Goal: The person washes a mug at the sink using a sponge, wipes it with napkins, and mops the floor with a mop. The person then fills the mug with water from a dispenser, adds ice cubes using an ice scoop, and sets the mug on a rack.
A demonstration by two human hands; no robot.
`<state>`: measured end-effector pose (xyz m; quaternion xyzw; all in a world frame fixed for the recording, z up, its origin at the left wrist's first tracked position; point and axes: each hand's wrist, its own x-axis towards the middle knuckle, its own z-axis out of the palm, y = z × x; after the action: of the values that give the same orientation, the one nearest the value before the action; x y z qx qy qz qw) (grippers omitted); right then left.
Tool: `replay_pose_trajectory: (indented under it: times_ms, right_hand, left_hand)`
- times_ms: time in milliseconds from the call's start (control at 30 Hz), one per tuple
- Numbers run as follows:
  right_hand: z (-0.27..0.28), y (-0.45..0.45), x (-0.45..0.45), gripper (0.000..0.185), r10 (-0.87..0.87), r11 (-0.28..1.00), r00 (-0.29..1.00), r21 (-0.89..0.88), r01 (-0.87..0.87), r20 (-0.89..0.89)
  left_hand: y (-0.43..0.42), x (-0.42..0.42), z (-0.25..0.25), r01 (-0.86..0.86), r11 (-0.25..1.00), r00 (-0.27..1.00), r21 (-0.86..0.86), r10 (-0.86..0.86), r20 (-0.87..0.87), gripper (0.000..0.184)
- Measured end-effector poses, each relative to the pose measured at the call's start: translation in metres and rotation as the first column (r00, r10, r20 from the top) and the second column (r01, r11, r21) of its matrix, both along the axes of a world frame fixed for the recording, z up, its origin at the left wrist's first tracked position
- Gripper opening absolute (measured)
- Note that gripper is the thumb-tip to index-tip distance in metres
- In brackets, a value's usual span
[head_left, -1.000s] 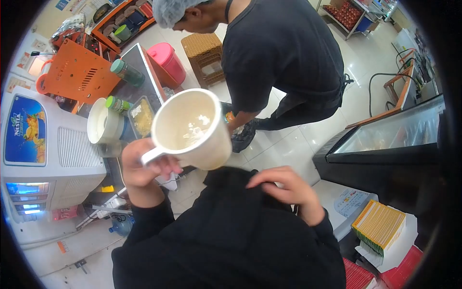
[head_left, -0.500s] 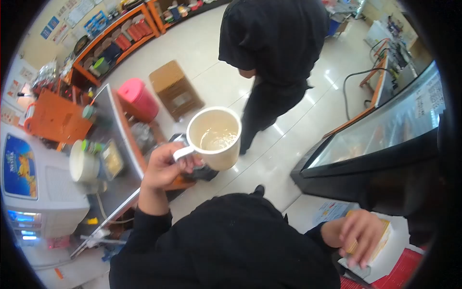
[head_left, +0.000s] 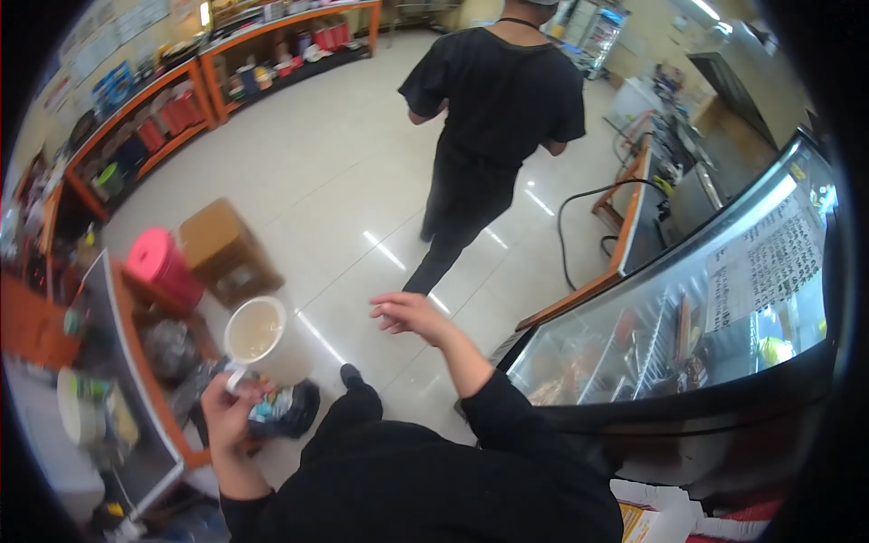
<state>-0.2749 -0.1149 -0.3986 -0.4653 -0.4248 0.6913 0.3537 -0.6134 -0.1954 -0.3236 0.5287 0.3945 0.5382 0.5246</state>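
By its handle, my left hand grips a white plastic jug with pale, clear-looking liquid in it. The jug is upright or nearly so, over the floor at the left. My right hand reaches forward over the tiles with its fingers stretched out and nothing in them. A dark package with a printed label shows just right of my left hand, below the jug; what it rests on is hidden.
Ahead, a person in black faces away. Left are a counter, a pink bin and a cardboard box. A glass-fronted display fridge lines the right. An opened white carton sits lower right.
My right hand has left the white carton and swung forward. The jug, in my left hand, now appears lower and further left. The person ahead is further away; my view has moved forward.
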Motion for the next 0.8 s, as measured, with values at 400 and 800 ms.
replay_pose_trajectory:
  times_ms: [400,800]
  right_hand:
    - [-0.386,-0.028,0.251,0.020,0.506,0.698,-0.126,-0.492,-0.520,0.853]
    - [-0.367,0.377,0.342,0.022,0.239,0.485,-0.276,-0.361,-0.797,0.931]
  left_hand:
    - [0.270,-0.046,0.001,-0.189,0.981,0.964,0.035,0.192,-0.184,0.015]
    - [0.479,-0.039,0.010,-0.451,0.890,0.890,0.057,0.454,-0.040,0.018]
